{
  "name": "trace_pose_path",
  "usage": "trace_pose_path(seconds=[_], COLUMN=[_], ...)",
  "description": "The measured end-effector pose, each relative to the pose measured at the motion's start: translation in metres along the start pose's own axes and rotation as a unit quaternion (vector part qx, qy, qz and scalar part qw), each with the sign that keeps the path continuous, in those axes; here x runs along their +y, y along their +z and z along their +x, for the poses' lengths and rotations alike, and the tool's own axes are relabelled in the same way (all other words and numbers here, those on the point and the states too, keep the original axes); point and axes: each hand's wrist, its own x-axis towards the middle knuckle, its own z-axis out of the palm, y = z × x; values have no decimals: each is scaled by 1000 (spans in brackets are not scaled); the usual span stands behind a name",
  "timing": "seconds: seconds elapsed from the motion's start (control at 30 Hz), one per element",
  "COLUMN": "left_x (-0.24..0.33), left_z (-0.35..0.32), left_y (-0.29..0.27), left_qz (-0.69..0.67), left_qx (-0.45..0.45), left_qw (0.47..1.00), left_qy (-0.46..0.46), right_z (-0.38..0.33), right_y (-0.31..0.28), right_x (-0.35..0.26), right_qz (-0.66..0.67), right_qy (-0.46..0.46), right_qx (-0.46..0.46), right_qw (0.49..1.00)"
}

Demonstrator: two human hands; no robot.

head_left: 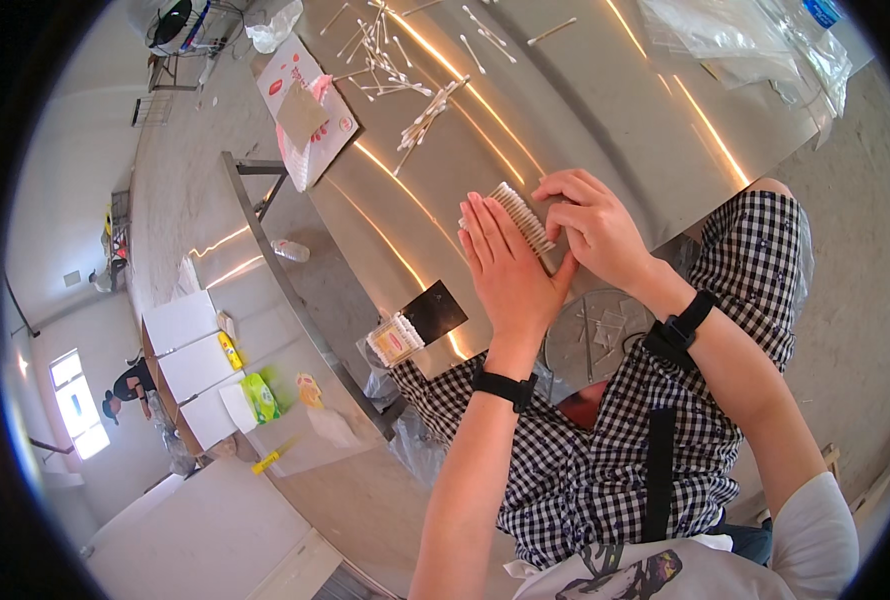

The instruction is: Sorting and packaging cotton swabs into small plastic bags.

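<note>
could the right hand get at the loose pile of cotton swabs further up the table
Probably yes. The right hand rests on the row of cotton swabs pressed against the left hand. The metal table between it and the loose cotton swabs looks bare, so nothing blocks the way.

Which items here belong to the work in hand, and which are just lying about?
In hand: row of cotton swabs, left hand, right hand, loose cotton swabs.

Lying about: clear plastic bags, pink-and-white packet, plastic bottle.
</note>
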Motion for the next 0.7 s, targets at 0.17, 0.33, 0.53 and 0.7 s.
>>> trace_pose_path(seconds=[0.17,0.33,0.53,0.7], left_x=[0,0,0,0], left_z=[0,0,0,0], left_y=[0,0,1,1], left_qz=[3,1,-2,4], left_qx=[3,0,8,5], left_qw=[1000,1000,1000,1000], left_qy=[4,2,5,5], right_z=[1,1,1,0], right_y=[0,0,2,1], right_x=[-1,-1,0,1], right_qz=[5,-17,-25,-6], right_qy=[5,-4,-18,-2], right_qx=[-1,-4,-6,3], right_qw=[1000,1000,1000,1000])
